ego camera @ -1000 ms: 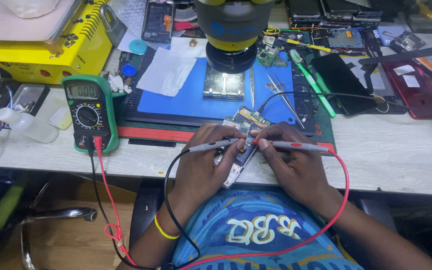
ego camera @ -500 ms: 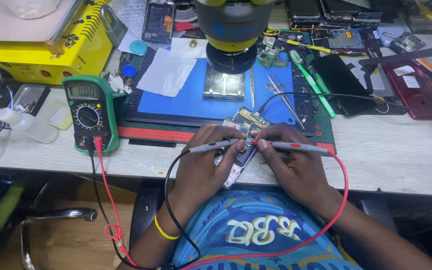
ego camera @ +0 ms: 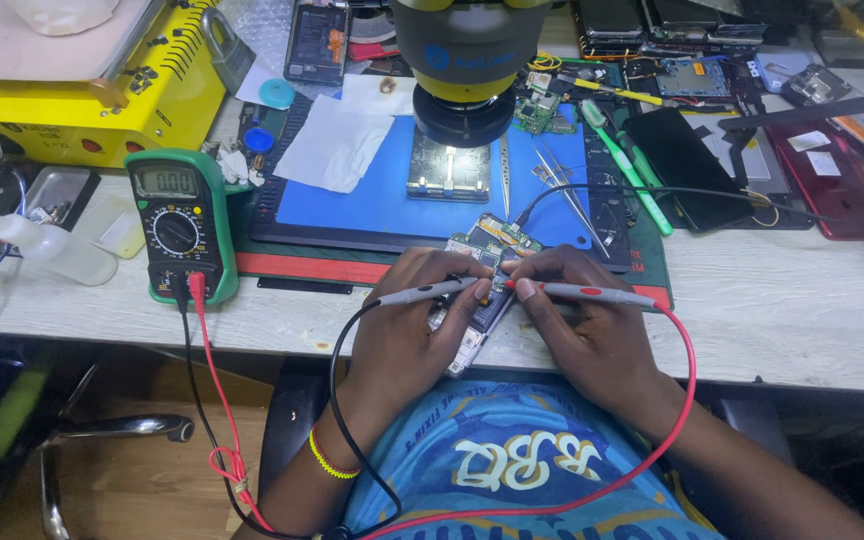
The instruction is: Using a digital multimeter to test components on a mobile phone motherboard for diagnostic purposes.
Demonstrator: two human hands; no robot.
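My left hand (ego camera: 407, 330) grips a grey test probe (ego camera: 422, 293) on a black lead. My right hand (ego camera: 587, 330) grips a second grey probe (ego camera: 592, 294) with a red band, on a red lead. Both probe tips meet over an opened phone with a bare circuit board (ego camera: 487, 268), which rests at the near edge of the bench between my hands. The two leads run down across my lap and back up to a green multimeter (ego camera: 180, 222) standing at the left of the bench.
A blue work mat (ego camera: 372, 195) lies under a microscope head (ego camera: 470, 60) with a lit board holder (ego camera: 449, 165). Tweezers (ego camera: 552, 185), green tools (ego camera: 624, 165), dark phones (ego camera: 697, 165) and a red phone (ego camera: 832, 180) lie right. A yellow machine (ego camera: 82, 85) stands back left.
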